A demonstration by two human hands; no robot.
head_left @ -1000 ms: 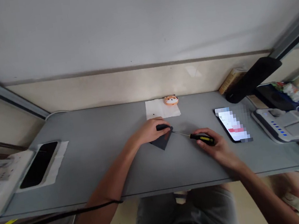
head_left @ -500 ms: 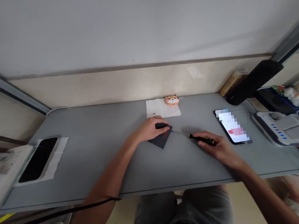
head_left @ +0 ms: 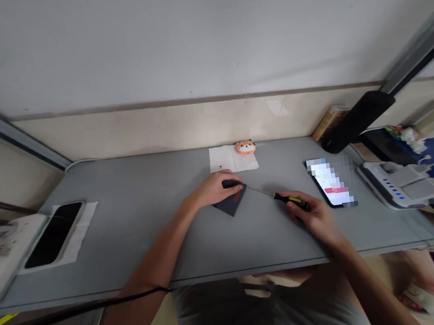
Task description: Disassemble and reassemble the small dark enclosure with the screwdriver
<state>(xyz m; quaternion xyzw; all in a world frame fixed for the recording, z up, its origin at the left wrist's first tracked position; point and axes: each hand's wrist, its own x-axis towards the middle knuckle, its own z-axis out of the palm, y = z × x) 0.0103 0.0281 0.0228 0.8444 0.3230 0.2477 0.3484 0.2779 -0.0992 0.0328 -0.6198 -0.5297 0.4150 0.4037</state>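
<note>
My left hand point(head_left: 213, 190) rests on a small dark flat device point(head_left: 231, 201) in the middle of the grey table point(head_left: 139, 216), fingers curled over its far edge and pinning it down. My right hand point(head_left: 313, 214) is closed round the black-and-yellow handle of a screwdriver point(head_left: 282, 198). The thin metal shaft points left, and its tip meets the device's right corner beside my left fingertips.
A white tissue point(head_left: 228, 160) with an orange animal figurine point(head_left: 245, 148) lies behind the device. A lit phone point(head_left: 330, 183) sits to the right, then a white charger unit point(head_left: 395, 184) with cables. A dark phone point(head_left: 53, 235) on white paper lies far left. A black lamp head point(head_left: 356, 120) hangs at back right.
The view has shifted slightly; both hands keep their hold. The right hand has turned a little on the screwdriver handle, with the tip still at the device.
</note>
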